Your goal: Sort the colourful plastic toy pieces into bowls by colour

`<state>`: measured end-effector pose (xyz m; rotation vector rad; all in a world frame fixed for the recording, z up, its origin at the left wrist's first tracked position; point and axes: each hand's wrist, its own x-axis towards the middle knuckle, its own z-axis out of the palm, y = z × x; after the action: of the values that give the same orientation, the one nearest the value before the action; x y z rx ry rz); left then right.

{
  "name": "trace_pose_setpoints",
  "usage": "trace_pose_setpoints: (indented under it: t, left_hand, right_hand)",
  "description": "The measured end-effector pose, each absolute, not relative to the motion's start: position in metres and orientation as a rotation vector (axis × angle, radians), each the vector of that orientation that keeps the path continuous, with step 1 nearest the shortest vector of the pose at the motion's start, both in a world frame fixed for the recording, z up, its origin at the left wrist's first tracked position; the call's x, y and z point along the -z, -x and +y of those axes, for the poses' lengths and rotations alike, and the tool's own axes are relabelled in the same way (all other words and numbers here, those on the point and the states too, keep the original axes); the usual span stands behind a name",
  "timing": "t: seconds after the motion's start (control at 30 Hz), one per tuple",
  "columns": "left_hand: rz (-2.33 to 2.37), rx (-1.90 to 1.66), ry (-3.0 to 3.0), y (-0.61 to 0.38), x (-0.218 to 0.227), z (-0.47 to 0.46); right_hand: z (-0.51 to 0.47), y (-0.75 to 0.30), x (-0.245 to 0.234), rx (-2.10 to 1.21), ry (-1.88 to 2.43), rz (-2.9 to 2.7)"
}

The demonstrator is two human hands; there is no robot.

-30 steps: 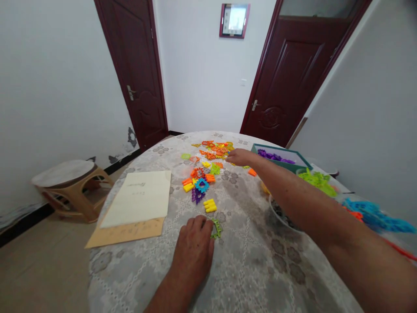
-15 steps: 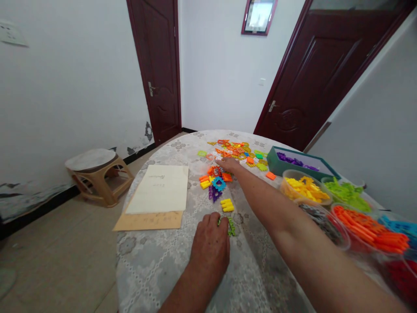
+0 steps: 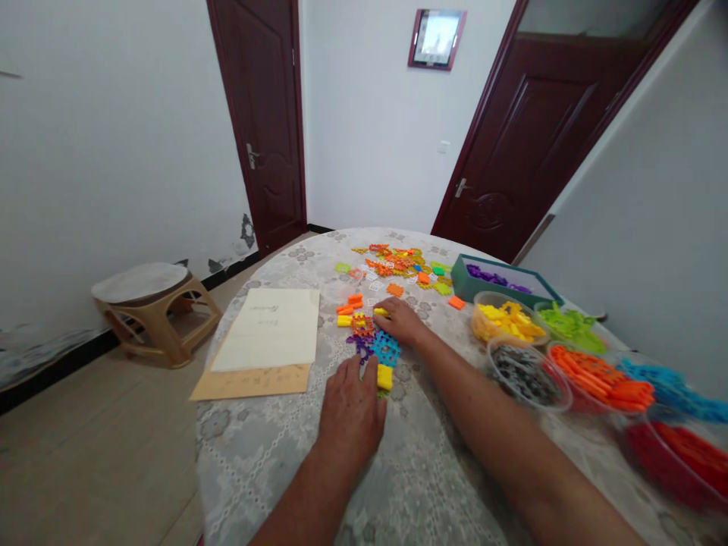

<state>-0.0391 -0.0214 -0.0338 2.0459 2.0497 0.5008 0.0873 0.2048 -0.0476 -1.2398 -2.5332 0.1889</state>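
Observation:
My left hand (image 3: 353, 402) rests low over the cloth with fingers bent. Between its index finger and thumb is a green plastic building piece (image 3: 383, 393), mostly hidden. Just beyond that piece lies a yellow block (image 3: 385, 377), close to the index finger. Farther out, my right hand (image 3: 403, 322) pinches a small yellow building piece (image 3: 381, 312) at its fingertips. Blue notched pieces (image 3: 387, 349) lie under and in front of this hand. To their left are a purple piece (image 3: 360, 347), an orange-red piece (image 3: 362, 325) and another yellow piece (image 3: 343, 321).
Paper sheets (image 3: 270, 330) lie at the left. Mixed building pieces (image 3: 392, 262) spread across the table's far side. A green box (image 3: 463, 284) of purple pieces and several clear tubs, including one with grey pieces (image 3: 523, 373), line the right. A stool (image 3: 153, 318) stands left of the table.
My right hand has drawn back from the far pieces toward me, uncovering an orange square. Blue and purple pieces lie differently in the near cluster. My left hand has shifted slightly; the view has turned a little.

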Motion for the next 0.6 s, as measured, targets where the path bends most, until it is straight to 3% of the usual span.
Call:
trace_pose_setpoints:
  t: [0.4,0.6]
  left_hand:
    - [1.742,-0.514,-2.164,0.037,0.017,-0.029]
    - [1.603,-0.485,-2.201,0.033,0.011,-0.033]
  right_hand:
    - [0.116,-0.141,0.039,-0.282,1.086,-2.622]
    - [0.105,-0.160,-0.003,-0.294,1.474,-2.647]
